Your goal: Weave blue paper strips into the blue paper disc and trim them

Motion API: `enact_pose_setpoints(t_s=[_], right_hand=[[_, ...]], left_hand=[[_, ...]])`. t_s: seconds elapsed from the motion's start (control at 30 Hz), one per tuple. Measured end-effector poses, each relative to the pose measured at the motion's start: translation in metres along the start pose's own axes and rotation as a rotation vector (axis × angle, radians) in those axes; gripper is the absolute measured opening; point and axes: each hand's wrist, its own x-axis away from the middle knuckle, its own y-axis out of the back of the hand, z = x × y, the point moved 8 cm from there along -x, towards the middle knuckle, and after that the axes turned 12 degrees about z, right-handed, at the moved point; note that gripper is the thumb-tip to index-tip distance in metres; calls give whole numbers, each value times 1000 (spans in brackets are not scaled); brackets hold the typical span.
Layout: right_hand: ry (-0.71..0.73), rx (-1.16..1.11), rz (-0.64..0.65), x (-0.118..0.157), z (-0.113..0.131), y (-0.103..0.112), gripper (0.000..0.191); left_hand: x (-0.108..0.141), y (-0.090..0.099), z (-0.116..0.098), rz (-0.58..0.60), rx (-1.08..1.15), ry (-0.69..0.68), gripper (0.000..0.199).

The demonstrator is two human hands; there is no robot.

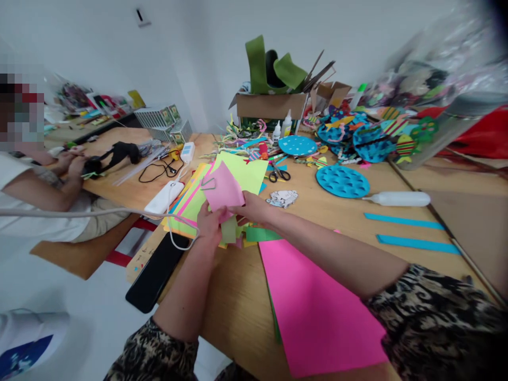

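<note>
Wooden table [234, 296]. Pink paper [224, 190], lower edge pinched by left hand [210, 221], lower right corner by right hand [254, 208], extends beyond both, over yellow paper [252, 172]. Likely light, thin, easily creased; best taken lightly by edges. Scissors [279, 173] right of yellow paper; magenta sheet [317, 312] on near side.

The head camera faces forward and down from above and behind both hands [254, 208], viewing the table [234, 296] at close range, the wall [206, 53] beyond.

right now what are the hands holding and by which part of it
Pink paper: left hand at its near edge, right hand at its right corner.
</note>
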Motion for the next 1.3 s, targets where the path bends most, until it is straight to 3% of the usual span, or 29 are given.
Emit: enact_pose_setpoints(t_s=[0.1, 0.2, 0.33, 0.47, 0.53, 0.67, 0.77, 0.97, 1.17, 1.23, 1.3], right_hand=[[70, 569, -58, 46, 18, 15, 51], [-3, 971, -21, 106, 3, 7, 62], [-93, 1163, 110, 186, -52, -34, 83], [154, 1279, 60, 234, -84, -67, 106], [238, 1359, 39, 242, -95, -72, 98], [403, 1564, 32, 247, -99, -72, 59], [480, 1632, 90, 250, -93, -72, 50], [396, 1557, 155, 253, -90, -68, 69], [467, 1604, 106, 252, -88, -66, 58], [462, 1485, 110, 249, -80, -55, 52], [348, 1277, 104, 241, -75, -33, 37]], left_hand=[[-1, 8, -2, -62, -59, -54, 60], [-2, 10, -6, -84, -105, -100, 71], [-4, 15, 2, -127, -90, -52, 95], [-9, 14, 5, -77, -96, -46, 101], [-8, 13, 5, -68, -119, -40, 101], [-4, 7, 1, -48, -160, -54, 101], [-2, 2, -2, -12, -159, -89, 102], [-4, -1, 1, 33, -166, -85, 101], [-8, -2, 3, 62, -174, -121, 101], [-8, -2, 4, 68, -172, -117, 101], [-7, -2, 4, 66, -177, -104, 100]])
